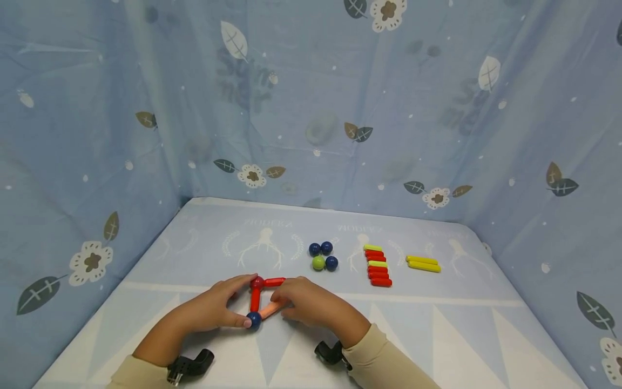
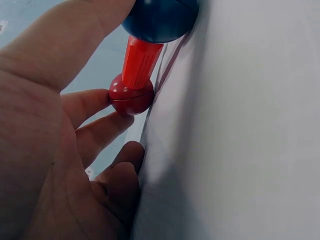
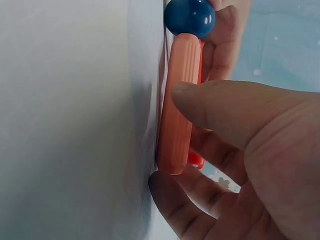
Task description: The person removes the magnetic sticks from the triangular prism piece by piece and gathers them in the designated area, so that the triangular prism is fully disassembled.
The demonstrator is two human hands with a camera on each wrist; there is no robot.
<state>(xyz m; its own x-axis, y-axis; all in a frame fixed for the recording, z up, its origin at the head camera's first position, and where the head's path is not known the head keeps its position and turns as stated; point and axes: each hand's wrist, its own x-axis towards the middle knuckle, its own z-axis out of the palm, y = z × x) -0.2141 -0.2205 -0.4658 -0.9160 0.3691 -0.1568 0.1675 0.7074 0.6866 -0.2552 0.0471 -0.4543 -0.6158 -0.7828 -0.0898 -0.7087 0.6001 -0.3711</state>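
My left hand [image 1: 210,307] spans a small frame of balls and rods low on the table, its thumb on a blue ball [image 1: 254,321] and fingertips on a red ball [image 1: 257,282]. A red rod [image 1: 255,300] joins these two balls. Another red rod [image 1: 274,282] runs rightward from the red ball, its far end close to my right hand [image 1: 313,303]. With thumb and fingers, that right hand pinches an orange rod [image 3: 179,110]. The orange rod's near end meets the blue ball; its other end is free in the right wrist view.
Farther back are several loose balls, dark blue [image 1: 331,263] and one green [image 1: 318,263]. To their right lies a column of short red and yellow-green rods [image 1: 377,269], then two longer yellow rods [image 1: 424,266]. A patterned curtain [image 1: 320,108] encloses the table.
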